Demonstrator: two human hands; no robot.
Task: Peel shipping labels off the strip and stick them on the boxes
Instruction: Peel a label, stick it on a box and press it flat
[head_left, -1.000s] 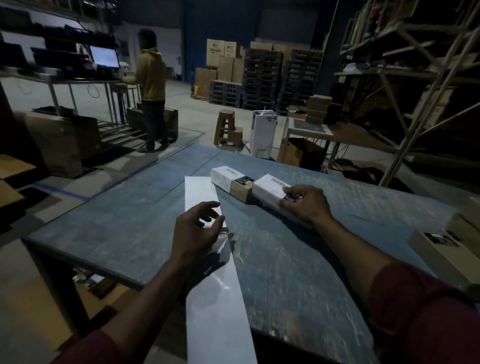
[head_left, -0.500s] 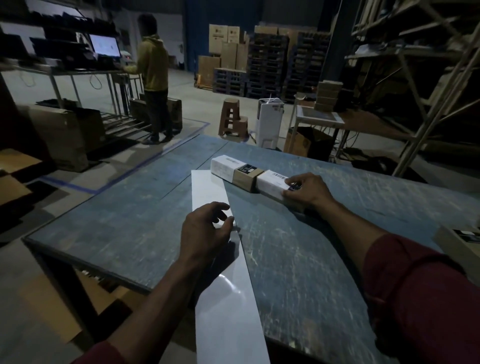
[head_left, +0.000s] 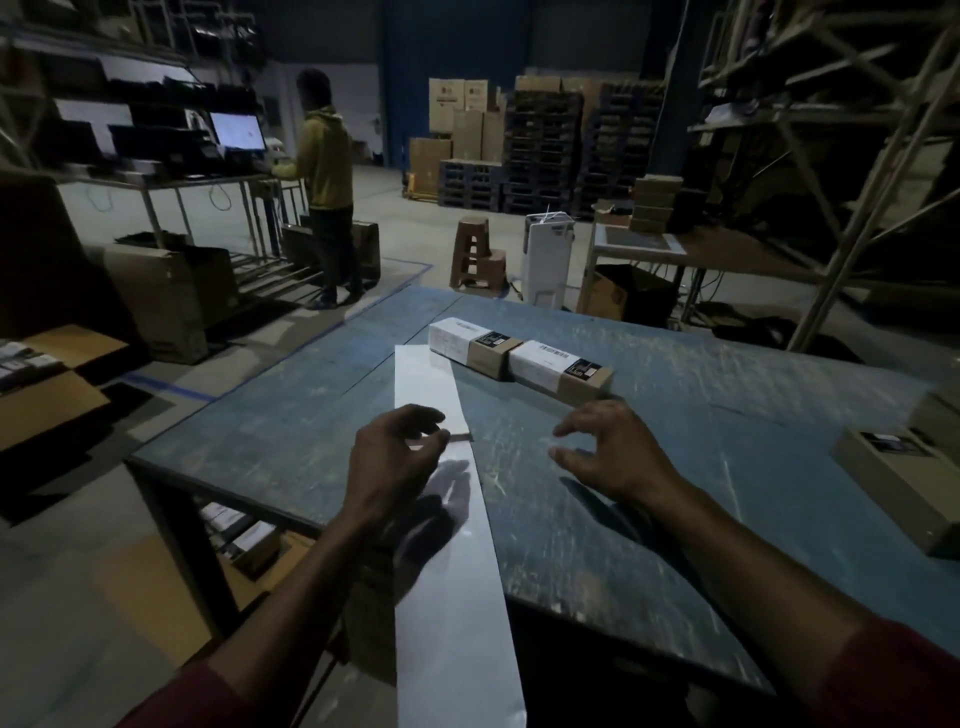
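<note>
We are running the label strip (head_left: 452, 545) off the near edge of the table (head_left: 597, 519) so its long tail is hanging free and the working end is lying flat; our left hand (head_left: 389, 462) is curling over the strip, fingertips seemingly working at a label edge, though we cannot tell whether it is pinching; our right hand (head_left: 608, 452) is hovering beside it, fingers loosely apart, holding nothing; beyond, two labelled boxes (head_left: 519, 353) are lying end to end; a bare box (head_left: 904, 467) is waiting well to the right.
</note>
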